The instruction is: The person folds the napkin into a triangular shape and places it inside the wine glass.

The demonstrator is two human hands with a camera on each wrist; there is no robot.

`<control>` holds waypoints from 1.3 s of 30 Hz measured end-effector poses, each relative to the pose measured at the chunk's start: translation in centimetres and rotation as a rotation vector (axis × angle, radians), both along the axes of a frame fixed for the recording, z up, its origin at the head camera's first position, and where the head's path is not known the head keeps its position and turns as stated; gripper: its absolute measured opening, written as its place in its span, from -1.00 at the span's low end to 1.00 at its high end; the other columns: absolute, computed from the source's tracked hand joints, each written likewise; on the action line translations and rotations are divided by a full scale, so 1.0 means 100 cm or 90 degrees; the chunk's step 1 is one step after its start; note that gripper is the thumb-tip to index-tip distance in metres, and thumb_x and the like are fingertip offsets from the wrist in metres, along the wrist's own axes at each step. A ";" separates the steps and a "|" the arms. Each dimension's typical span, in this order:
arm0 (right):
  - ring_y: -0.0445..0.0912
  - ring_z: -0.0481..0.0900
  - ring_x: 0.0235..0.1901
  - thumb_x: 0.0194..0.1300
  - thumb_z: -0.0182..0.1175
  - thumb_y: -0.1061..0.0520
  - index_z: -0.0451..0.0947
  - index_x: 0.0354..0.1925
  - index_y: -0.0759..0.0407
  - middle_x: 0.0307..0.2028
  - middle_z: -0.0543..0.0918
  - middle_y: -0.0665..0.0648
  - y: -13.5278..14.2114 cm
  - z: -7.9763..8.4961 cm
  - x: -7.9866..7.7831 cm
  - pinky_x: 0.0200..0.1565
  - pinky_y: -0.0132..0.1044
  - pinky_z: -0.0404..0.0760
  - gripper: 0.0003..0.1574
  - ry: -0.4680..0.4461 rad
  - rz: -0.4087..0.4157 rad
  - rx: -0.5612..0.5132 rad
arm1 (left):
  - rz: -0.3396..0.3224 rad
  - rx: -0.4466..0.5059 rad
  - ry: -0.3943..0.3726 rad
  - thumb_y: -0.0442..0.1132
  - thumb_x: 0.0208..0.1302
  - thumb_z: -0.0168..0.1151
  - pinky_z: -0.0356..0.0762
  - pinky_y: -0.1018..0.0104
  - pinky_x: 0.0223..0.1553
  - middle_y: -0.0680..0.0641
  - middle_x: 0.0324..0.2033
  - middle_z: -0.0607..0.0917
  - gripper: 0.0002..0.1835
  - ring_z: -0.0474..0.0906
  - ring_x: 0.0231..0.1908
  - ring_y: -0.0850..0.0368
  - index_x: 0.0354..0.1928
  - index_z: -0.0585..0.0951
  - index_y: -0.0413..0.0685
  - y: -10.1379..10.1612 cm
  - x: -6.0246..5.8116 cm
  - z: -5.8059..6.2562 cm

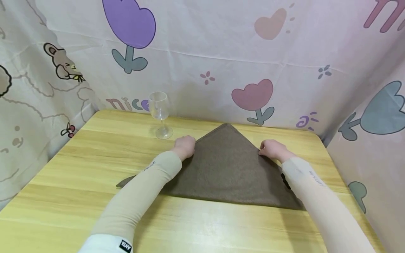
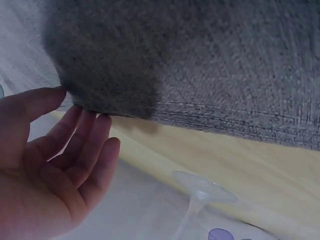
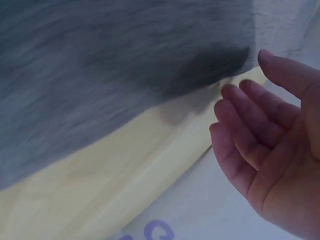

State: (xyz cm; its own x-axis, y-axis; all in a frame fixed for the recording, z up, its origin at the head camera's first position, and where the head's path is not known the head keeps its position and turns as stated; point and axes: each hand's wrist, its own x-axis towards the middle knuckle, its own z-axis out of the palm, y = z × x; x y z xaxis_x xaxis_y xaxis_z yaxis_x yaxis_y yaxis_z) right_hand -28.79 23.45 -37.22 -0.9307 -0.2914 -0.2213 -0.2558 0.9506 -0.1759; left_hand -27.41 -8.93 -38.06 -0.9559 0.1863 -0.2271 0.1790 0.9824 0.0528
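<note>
A brown cloth [image 1: 221, 168] lies folded into a triangle, its peak toward the back wall and its long fold toward the front. My left hand [image 1: 185, 147] pinches its left slanting edge; in the left wrist view the thumb lies over the hem and the fingertips sit under it. At the right slanting edge is my right hand [image 1: 273, 149]. The right wrist view shows its fingers [image 3: 240, 125] loosely bent, with a gap between thumb and fingertips right by the cloth's edge. My left forearm hides part of the cloth's left side.
A clear stemmed wine glass [image 1: 159, 112] stands behind my left hand, near the back edge of the wooden table [image 1: 79, 158]. A printed fabric curtain [image 1: 196, 45] hangs around the back and sides. A small black piece [image 1: 285, 181] shows beside my right sleeve.
</note>
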 end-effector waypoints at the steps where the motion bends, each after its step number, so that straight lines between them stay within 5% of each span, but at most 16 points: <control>1: 0.13 0.59 -0.24 0.18 0.17 0.11 0.57 -0.23 0.37 -0.24 0.66 0.31 -0.004 -0.001 -0.003 -0.19 -0.01 0.54 -0.69 0.008 0.002 -0.004 | 0.002 -0.003 0.005 -0.34 0.33 -0.04 0.60 0.05 -0.18 -0.14 -0.13 0.66 -0.79 0.61 -0.13 -0.03 -0.18 0.60 -0.16 0.001 0.000 -0.002; 7: 0.26 0.55 -0.05 0.23 0.13 0.12 0.50 -0.04 0.45 -0.05 0.60 0.42 -0.018 -0.014 -0.017 -0.01 0.06 0.50 -0.55 0.027 -0.004 -0.031 | 0.013 -0.001 0.013 -0.39 0.32 -0.06 0.61 0.05 -0.20 -0.13 -0.16 0.68 -0.78 0.63 -0.14 -0.03 -0.24 0.62 -0.15 0.010 0.004 -0.008; 13: 0.11 0.57 -0.28 0.25 0.13 0.12 0.56 -0.23 0.32 -0.24 0.64 0.28 -0.020 -0.023 -0.022 -0.21 -0.02 0.53 -0.74 0.035 -0.040 -0.030 | 0.010 0.006 0.002 -0.36 0.35 -0.07 0.61 0.07 -0.18 -0.13 -0.15 0.68 -0.76 0.62 -0.12 -0.03 -0.22 0.63 -0.14 0.024 0.010 -0.009; 18: 0.04 0.51 -0.40 0.20 0.12 0.19 0.51 -0.36 0.23 -0.35 0.60 0.21 -0.021 -0.018 -0.026 -0.38 -0.10 0.47 -0.90 0.082 -0.054 -0.074 | 0.019 0.026 0.005 -0.36 0.35 -0.05 0.62 0.08 -0.22 -0.13 -0.16 0.67 -0.78 0.62 -0.13 -0.04 -0.24 0.62 -0.14 0.028 0.011 -0.007; 26: 0.04 0.49 -0.36 0.24 0.13 0.23 0.52 -0.32 0.32 -0.37 0.59 0.22 -0.029 -0.006 -0.031 -0.17 -0.05 0.45 -0.88 0.125 -0.074 -0.162 | -0.004 0.045 0.026 -0.40 0.31 -0.01 0.62 0.11 -0.22 -0.15 -0.22 0.68 -0.82 0.63 -0.19 -0.01 -0.30 0.60 -0.19 0.021 0.009 -0.001; 30: 0.07 0.55 -0.29 0.28 0.13 0.17 0.56 -0.23 0.32 -0.28 0.63 0.26 -0.031 -0.006 -0.031 -0.13 -0.03 0.48 -0.79 0.103 -0.077 -0.139 | -0.009 0.068 0.027 -0.42 0.30 -0.01 0.60 0.12 -0.18 -0.16 -0.23 0.68 -0.83 0.62 -0.20 -0.01 -0.32 0.59 -0.20 0.020 0.009 0.002; 39: 0.19 0.56 -0.16 0.14 0.21 0.24 0.50 -0.12 0.47 -0.17 0.61 0.38 -0.031 -0.002 -0.025 -0.06 0.02 0.51 -0.63 0.024 0.016 -0.039 | 0.013 0.079 0.004 -0.45 0.25 0.03 0.59 0.18 -0.26 -0.14 -0.28 0.67 -0.87 0.60 -0.30 0.05 -0.37 0.56 -0.19 0.008 0.012 0.009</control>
